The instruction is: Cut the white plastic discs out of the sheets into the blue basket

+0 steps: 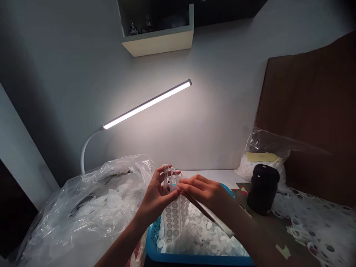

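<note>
- I see the left hand [159, 194] raised, pinching one perforated plastic sheet [172, 217] upright over one blue basket [194, 258].
- The right hand [207, 191] slants in against the sheet; whether it grips one white strip [219, 223] beneath, I cannot tell.
- Basket: uncountable white discs [211, 239]; beyond, one black jar [263, 191], one lit lamp [147, 105].

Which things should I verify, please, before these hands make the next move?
1. Left hand gripping the perforated strip: ok.
2. Right hand at the strip: ok, fingertips near its upper holes.
3. All circles in the strip open: not ok, lower ones look filled.
4. Strip's lower end touching the white discs: cannot tell.
5. White stick held firmly: cannot tell, right hand covers part.
6. Lamp lit: ok.
</note>
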`<state>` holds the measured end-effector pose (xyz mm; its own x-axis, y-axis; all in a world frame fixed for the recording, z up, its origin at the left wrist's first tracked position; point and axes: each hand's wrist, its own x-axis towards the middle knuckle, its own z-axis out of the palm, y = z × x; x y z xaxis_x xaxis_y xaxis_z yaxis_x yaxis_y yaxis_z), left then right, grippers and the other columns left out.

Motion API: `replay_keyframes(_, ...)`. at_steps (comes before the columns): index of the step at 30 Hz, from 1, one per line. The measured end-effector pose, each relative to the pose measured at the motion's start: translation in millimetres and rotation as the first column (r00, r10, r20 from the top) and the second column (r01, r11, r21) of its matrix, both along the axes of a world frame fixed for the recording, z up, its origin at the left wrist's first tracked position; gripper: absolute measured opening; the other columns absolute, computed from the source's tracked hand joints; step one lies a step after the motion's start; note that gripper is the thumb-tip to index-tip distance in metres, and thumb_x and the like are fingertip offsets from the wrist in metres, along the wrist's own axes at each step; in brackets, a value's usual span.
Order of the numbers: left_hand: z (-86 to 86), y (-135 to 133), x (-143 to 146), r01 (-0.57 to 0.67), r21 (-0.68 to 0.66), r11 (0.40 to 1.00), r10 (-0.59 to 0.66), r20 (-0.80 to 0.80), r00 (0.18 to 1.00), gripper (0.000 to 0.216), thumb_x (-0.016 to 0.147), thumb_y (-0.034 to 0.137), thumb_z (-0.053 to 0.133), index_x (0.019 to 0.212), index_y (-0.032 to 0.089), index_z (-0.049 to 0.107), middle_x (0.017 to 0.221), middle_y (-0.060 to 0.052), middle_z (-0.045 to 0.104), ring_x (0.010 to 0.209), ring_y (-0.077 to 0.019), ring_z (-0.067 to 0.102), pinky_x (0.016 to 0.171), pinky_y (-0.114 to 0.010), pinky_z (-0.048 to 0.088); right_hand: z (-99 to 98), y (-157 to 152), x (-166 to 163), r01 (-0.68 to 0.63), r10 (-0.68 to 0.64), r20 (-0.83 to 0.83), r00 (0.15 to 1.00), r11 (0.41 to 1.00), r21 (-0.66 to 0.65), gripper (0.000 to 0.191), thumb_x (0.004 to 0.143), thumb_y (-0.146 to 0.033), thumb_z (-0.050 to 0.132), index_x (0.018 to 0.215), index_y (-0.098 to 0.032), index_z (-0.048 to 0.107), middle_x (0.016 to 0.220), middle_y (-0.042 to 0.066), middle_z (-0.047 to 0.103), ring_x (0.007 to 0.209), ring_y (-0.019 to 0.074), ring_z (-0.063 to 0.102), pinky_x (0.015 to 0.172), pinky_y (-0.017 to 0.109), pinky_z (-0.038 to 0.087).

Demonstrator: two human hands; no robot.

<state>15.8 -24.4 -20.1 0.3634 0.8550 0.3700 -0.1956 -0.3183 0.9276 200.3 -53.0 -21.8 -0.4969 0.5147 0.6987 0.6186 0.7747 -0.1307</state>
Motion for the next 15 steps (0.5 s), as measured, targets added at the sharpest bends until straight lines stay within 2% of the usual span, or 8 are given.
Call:
replay_keyframes(4,-1.0,2.5,-0.7,-0.011,0.003,1.000,0.011,-0.014,1.000,0.055,0.075,0.018,0.074,0.118,0.025,0.041,0.125,-0.009,0.054,0.075,-0.0119,0.064,0.064,-0.022,0.051,1.4,-2.2,0.3,-0.018,0.018,-0.012,1.000,1.000,-0.023,0.028,0.091,-0.009,0.050,0.112,-0.023,0.061,0.116,0.006,0.066,0.099,0.0200,0.061,0.079,0.033,0.052)
replay_keyframes(8,-2.3,1.2,0.7,-0.011,0.017,1.000,0.012,-0.052,0.999,0.059,0.075,0.014,0.072,0.122,0.027,0.039,0.128,-0.008,0.051,0.071,-0.0078,0.060,0.062,-0.019,0.049,5.8,-1.0,7.3,-0.009,-0.001,-0.187,0.982,0.999,-0.052,0.021,0.093,-0.017,0.049,0.108,-0.026,0.062,0.109,0.001,0.068,0.095,0.0151,0.062,0.081,0.028,0.052)
replay_keyframes(12,-3.7,-1.5,1.1,-0.005,0.030,1.000,0.008,-0.094,0.996,0.059,0.077,0.012,0.069,0.124,0.029,0.038,0.132,-0.007,0.048,0.067,-0.0046,0.055,0.060,-0.018,0.046,10.4,0.9,18.4,0.063,-0.093,-0.389,0.917,0.994,-0.091,0.019,0.096,-0.026,0.045,0.104,-0.028,0.063,0.094,-0.001,0.070,0.081,0.0117,0.064,0.070,0.021,0.052)
replay_keyframes(15,-4.9,-0.7,-1.0,0.007,0.027,1.000,-0.003,-0.123,0.992,0.059,0.076,0.010,0.069,0.122,0.031,0.039,0.136,-0.006,0.045,0.060,-0.0013,0.050,0.056,-0.018,0.044,15.7,-0.9,32.7,0.119,-0.153,-0.487,0.860,0.988,-0.100,0.020,0.096,-0.031,0.044,0.102,-0.027,0.063,0.105,0.001,0.067,0.076,0.0115,0.064,0.062,0.020,0.052)
